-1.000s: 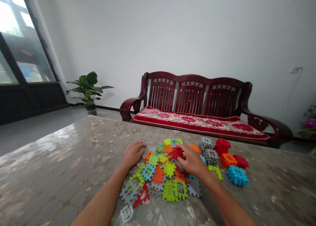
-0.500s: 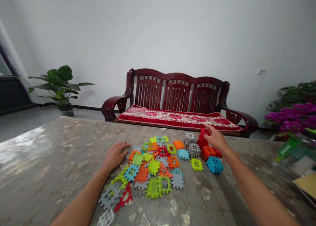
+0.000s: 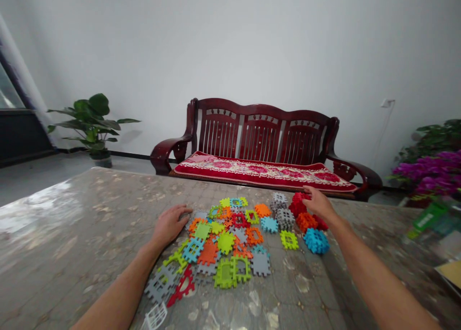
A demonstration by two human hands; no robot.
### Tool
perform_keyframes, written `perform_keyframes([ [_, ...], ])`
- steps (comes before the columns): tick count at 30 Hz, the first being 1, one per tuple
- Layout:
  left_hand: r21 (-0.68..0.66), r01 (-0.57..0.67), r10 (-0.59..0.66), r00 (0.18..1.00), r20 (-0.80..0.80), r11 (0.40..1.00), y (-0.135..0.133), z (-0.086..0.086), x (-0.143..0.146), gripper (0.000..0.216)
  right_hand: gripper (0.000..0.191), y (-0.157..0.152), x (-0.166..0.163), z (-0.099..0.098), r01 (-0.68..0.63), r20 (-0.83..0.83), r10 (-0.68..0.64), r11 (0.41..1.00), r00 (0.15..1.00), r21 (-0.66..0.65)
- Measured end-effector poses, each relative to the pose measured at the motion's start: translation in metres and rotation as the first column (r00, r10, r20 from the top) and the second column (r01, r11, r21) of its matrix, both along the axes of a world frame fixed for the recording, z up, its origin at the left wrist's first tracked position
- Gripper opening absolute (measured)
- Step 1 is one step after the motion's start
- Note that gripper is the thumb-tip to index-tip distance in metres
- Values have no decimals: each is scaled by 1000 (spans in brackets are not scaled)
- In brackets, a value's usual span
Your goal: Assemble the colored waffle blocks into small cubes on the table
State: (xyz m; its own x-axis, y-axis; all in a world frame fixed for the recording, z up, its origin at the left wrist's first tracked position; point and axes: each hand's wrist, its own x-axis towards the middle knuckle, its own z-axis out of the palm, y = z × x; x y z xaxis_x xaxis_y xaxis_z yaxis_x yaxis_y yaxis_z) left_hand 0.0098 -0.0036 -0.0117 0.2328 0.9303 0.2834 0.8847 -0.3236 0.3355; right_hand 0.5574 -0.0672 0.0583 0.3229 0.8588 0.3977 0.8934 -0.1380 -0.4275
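Note:
On the table top, my left hand lies with its fingers stretched out and holds nothing. It is beside the grey tiles at the left edge of a spread of interlocking plastic tiles in green, orange, blue, grey and red. Farther right, my right hand has its thumb and fingers on the right side of a stack of red tiles. Near that stack are a stack of orange tiles, a stack of blue tiles, stacks of grey tiles and a single green frame tile.
A white lattice piece lies near the front left. Behind the patterned table stands a dark red wooden bench with a red cushion. Bottles and purple flowers are at the right, a potted plant at the left.
My right hand has come down slightly with the red stack, which sits lower among the other stacks. The left hand stays in place; the view has shifted a little.

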Motion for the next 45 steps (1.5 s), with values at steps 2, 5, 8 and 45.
perform_keyframes([
  [2, -3, -1, 1, 1000, -2, 1000, 1, 0, 0, 36, 56, -5, -4, 3, 7, 10, -8, 999, 1000, 42],
  [5, -5, 1, -1, 1000, -3, 1000, 2, -1, -1, 36, 48, -15, -23, 8, -7, -16, 10, 989, 1000, 149],
  [8, -8, 9, -9, 1000, 12, 1000, 1, -1, 0, 36, 46, -29, -65, 9, -86, -141, 119, 972, 983, 220],
  [45, -101, 30, -10, 980, 196, 994, -2, 5, 2, 35, 50, -102, -328, -33, -620, 57, 619, 785, 783, -13],
])
